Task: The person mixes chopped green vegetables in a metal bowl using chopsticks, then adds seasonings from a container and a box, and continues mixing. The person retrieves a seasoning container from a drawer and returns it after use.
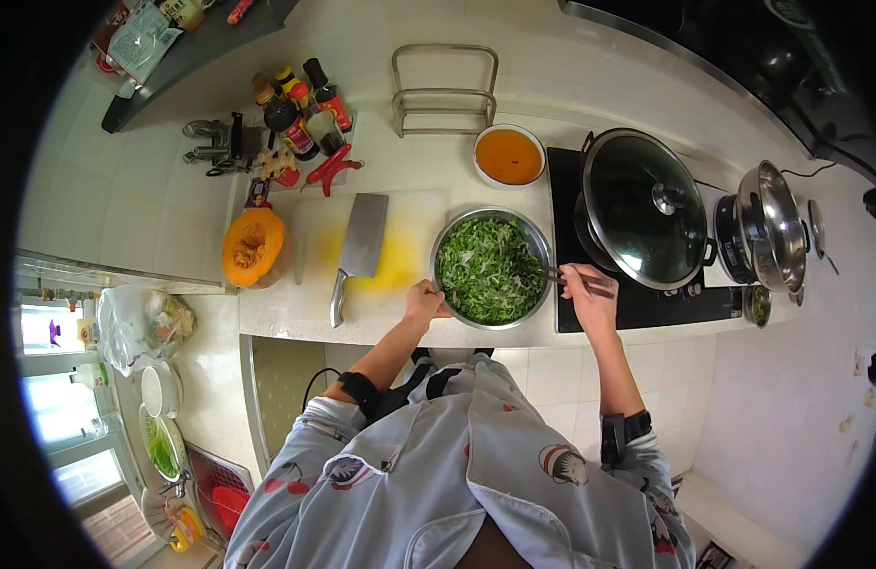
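A steel mixing bowl [447,310] full of chopped greens [487,266] with pale shreds stands at the counter's front. My left hand [425,302] grips its rim at the lower left. In my right hand [590,294] is a pair of brown chopsticks [557,276], their tips reaching into the greens from the right. A cleaver [364,237] lies on the yellow-stained cutting board [409,213], left of the bowl. Behind the bowl sits a smaller bowl of orange liquid [509,156].
To the right, a lidded wok [637,209] stands on the black cooktop [590,316], beside a steel pan [774,226]. A cut pumpkin [255,248], red chili peppers [333,170] and sauce bottles [286,119] are on the left. A wire rack [444,92] leans at the back wall.
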Motion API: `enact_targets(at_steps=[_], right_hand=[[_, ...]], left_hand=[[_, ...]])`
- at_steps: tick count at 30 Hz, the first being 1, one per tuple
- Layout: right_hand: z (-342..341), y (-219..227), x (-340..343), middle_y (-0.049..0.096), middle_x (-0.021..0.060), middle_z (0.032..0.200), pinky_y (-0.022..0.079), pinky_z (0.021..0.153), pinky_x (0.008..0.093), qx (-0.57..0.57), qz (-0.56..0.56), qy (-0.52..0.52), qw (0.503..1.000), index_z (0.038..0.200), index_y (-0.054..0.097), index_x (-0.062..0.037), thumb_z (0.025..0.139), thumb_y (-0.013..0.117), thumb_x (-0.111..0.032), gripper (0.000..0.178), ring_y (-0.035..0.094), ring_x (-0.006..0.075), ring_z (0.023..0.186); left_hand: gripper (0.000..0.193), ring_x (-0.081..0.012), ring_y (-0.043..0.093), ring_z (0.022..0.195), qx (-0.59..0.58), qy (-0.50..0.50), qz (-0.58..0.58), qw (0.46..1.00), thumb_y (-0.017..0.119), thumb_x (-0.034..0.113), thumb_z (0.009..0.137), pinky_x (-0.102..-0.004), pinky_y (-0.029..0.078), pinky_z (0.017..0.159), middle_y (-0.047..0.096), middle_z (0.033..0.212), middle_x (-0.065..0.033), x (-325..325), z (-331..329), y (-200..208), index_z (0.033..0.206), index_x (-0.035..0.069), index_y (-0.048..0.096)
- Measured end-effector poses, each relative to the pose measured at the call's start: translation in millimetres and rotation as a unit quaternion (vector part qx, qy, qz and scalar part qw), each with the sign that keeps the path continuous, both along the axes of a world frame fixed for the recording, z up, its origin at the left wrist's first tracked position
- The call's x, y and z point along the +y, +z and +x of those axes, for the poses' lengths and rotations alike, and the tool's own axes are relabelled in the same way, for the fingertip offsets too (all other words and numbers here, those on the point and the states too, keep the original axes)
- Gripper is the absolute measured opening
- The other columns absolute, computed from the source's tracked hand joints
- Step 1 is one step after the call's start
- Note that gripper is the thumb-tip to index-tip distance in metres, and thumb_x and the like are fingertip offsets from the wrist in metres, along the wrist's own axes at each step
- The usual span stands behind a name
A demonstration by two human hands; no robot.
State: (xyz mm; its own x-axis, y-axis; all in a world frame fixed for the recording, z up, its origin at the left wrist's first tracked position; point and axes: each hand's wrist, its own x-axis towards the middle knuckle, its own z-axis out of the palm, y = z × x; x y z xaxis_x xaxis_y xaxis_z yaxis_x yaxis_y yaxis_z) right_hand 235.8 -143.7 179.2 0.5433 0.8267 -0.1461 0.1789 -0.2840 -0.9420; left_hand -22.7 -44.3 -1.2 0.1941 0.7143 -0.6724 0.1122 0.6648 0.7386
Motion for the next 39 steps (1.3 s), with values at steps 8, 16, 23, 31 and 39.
enact_targets(at_steps=[8, 16, 23, 31, 39], right_hand=[[11.6, -1.2, -12.5, 0.062, 0.0056, 0.072, 0.047, 0.057, 0.0219, -0.048, 0.078, -0.125, 0.988, 0.089, 0.066, 0.0043, 0.088, 0.063, -0.018, 0.022, 0.056, 0.0096, 0.059], [12.4, -10.6, -14.0, 0.065, 0.0066, 0.071, 0.047, 0.056, 0.0226, -0.015, 0.050, -0.078, 0.996, 0.090, 0.067, 0.0044, 0.089, 0.062, -0.018, 0.023, 0.057, 0.0102, 0.059], [19.0, -5.8, -10.2, 0.063, 0.0063, 0.071, 0.048, 0.057, 0.0234, -0.039, 0.062, -0.065, 0.995, 0.088, 0.066, 0.0046, 0.089, 0.062, -0.020, 0.025, 0.057, 0.0109, 0.059], [18.8, -5.3, -15.9, 0.063, 0.0056, 0.068, 0.044, 0.054, 0.0218, -0.010, 0.046, -0.088, 0.995, 0.087, 0.067, 0.0025, 0.089, 0.062, -0.019, 0.022, 0.056, 0.0096, 0.056], [28.1, -14.6, -17.4, 0.062, 0.0046, 0.064, 0.044, 0.054, 0.0235, -0.045, 0.041, -0.068, 0.996, 0.086, 0.067, 0.0020, 0.089, 0.061, -0.020, 0.023, 0.057, 0.0100, 0.057]], left_hand=[[0.018, -0.0280, 0.064, 0.056, -0.003, -0.009, 0.002, 1.000, 0.056, -0.005, 0.083, -0.0407, 0.060, 0.049, 0.056, 0.067, -0.0152, -0.9, -2.2, -3.5, 0.072, 0.000, 0.043], [0.017, -0.0271, 0.064, 0.056, 0.003, -0.014, 0.010, 1.000, 0.056, -0.005, 0.084, -0.0392, 0.060, 0.048, 0.055, 0.066, -0.0149, 0.5, -1.8, -5.2, 0.073, 0.000, 0.044], [0.016, -0.0277, 0.064, 0.056, 0.001, -0.005, -0.008, 1.000, 0.054, -0.004, 0.085, -0.0403, 0.060, 0.049, 0.057, 0.068, -0.0165, -0.6, -0.8, -1.8, 0.073, 0.000, 0.044], [0.014, -0.0294, 0.065, 0.058, 0.000, -0.006, -0.005, 1.000, 0.053, -0.005, 0.085, -0.0407, 0.060, 0.050, 0.058, 0.070, -0.0178, -1.1, -0.2, -1.6, 0.076, 0.000, 0.044], [0.013, -0.0310, 0.066, 0.060, 0.001, -0.007, -0.019, 1.000, 0.053, -0.005, 0.085, -0.0417, 0.060, 0.051, 0.059, 0.072, -0.0186, -1.2, -0.5, -1.0, 0.077, 0.000, 0.044]])
